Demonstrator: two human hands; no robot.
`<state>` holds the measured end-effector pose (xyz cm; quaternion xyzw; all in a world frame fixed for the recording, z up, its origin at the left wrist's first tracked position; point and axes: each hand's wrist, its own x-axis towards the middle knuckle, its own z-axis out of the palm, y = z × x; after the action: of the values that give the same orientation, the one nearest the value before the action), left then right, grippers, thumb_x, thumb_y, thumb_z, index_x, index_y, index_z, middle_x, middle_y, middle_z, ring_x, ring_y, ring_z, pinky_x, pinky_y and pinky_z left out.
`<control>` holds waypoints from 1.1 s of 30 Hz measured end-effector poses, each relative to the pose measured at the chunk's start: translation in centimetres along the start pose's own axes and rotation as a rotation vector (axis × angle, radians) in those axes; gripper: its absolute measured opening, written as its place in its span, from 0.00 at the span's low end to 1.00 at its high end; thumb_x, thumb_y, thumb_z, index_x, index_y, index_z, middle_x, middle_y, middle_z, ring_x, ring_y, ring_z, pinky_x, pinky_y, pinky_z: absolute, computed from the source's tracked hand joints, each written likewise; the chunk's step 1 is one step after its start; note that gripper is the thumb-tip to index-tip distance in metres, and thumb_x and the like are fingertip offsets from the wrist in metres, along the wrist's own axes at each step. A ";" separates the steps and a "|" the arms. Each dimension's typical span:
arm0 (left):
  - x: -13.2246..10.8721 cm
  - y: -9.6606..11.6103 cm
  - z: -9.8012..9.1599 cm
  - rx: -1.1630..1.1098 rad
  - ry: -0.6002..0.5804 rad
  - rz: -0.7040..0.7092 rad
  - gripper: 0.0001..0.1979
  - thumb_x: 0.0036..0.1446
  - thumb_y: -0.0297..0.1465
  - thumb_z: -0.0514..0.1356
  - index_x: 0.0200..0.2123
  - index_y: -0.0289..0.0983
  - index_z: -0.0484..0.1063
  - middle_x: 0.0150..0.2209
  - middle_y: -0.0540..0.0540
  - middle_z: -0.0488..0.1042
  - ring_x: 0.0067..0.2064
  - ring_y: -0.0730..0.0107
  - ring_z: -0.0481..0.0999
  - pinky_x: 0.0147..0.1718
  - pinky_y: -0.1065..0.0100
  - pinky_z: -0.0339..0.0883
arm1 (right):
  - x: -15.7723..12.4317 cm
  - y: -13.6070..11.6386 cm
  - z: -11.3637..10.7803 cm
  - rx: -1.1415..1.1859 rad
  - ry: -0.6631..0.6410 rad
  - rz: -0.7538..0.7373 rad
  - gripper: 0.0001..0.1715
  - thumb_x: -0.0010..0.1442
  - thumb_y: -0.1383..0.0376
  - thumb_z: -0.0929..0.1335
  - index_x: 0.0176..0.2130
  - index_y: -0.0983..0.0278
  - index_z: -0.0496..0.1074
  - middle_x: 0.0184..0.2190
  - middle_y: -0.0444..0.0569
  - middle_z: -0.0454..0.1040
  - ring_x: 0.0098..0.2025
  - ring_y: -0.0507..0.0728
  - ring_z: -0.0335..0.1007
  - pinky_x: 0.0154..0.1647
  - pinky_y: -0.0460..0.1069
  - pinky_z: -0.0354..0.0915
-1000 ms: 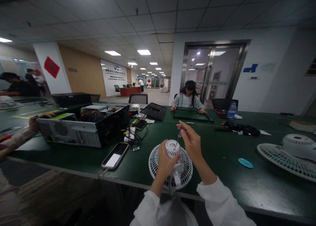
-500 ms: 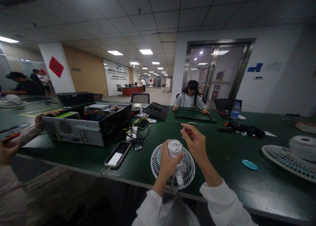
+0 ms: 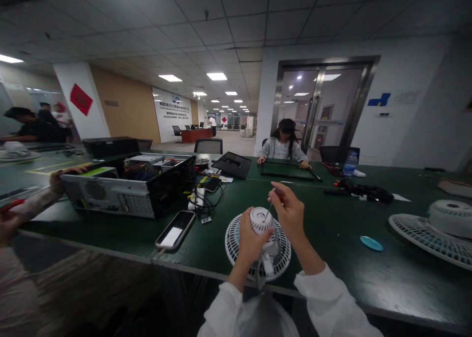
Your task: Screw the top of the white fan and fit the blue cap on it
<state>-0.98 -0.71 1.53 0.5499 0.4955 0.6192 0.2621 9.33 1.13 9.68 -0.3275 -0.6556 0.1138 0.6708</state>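
A white fan head [image 3: 234, 248] lies grille-down at the table's near edge, its motor housing on top. My left hand [image 3: 250, 238] is wrapped round the left side of that housing and grips it. In my right hand [image 3: 289, 209], pinched between thumb and fingers, is a screwdriver [image 3: 269, 210]. Its thin shaft slants down to the top of the housing, with the tip at or in the recess there; the exact contact is too small to tell. My right fingers mostly cover the handle.
Left of the fan lie a phone [image 3: 175, 230] and tangled cables [image 3: 210, 204]. An open computer case [image 3: 125, 189] stands further left, a co-worker's hands beside it. A person [image 3: 283, 143] opposite holds a black frame [image 3: 291, 176]. Rightward are a blue disc [image 3: 371, 243] and another fan [image 3: 435, 234].
My right hand has shifted slightly left, and the screwdriver's shaft now shows more clearly against the housing top. My left hand keeps its hold on the fan.
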 end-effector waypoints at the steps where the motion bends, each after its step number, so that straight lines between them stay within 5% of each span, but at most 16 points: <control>1: 0.0 0.0 0.0 0.003 -0.002 0.004 0.33 0.40 0.28 0.65 0.51 0.34 0.59 0.52 0.39 0.65 0.57 0.57 0.63 0.58 0.57 0.52 | -0.1 0.0 0.0 0.000 0.002 0.002 0.16 0.58 0.59 0.66 0.45 0.61 0.73 0.34 0.48 0.77 0.30 0.53 0.74 0.32 0.49 0.70; 17: -0.1 0.2 0.0 -0.025 0.029 0.017 0.32 0.39 0.28 0.66 0.50 0.38 0.61 0.51 0.42 0.66 0.55 0.58 0.64 0.58 0.56 0.54 | 0.4 -1.4 -0.3 -0.023 -0.182 -0.102 0.18 0.62 0.62 0.62 0.51 0.58 0.70 0.40 0.48 0.76 0.37 0.54 0.73 0.39 0.50 0.69; 22: -0.1 0.3 0.0 -0.006 0.023 0.007 0.32 0.39 0.27 0.66 0.50 0.37 0.61 0.51 0.41 0.66 0.55 0.58 0.64 0.58 0.56 0.53 | 0.4 -1.1 -0.1 -0.126 -0.068 -0.110 0.15 0.59 0.61 0.65 0.46 0.59 0.73 0.33 0.47 0.75 0.31 0.53 0.70 0.34 0.50 0.68; 28: 0.0 0.0 -0.1 -0.010 0.024 -0.002 0.33 0.39 0.28 0.66 0.50 0.37 0.61 0.52 0.41 0.66 0.56 0.58 0.64 0.58 0.56 0.53 | 0.3 -1.1 -0.3 -0.022 -0.178 -0.084 0.21 0.62 0.61 0.61 0.54 0.59 0.68 0.38 0.48 0.77 0.33 0.53 0.73 0.37 0.50 0.70; 33: 0.0 -0.2 0.0 0.004 0.030 0.021 0.32 0.39 0.28 0.66 0.50 0.37 0.61 0.52 0.42 0.66 0.56 0.58 0.64 0.58 0.56 0.53 | 0.5 -1.3 -0.5 -0.127 -0.083 -0.086 0.16 0.58 0.59 0.66 0.45 0.59 0.74 0.36 0.48 0.78 0.32 0.55 0.75 0.35 0.50 0.71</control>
<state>-1.02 -0.67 1.31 0.5462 0.4946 0.6293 0.2468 9.48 0.31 10.84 -0.3361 -0.7021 0.0566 0.6252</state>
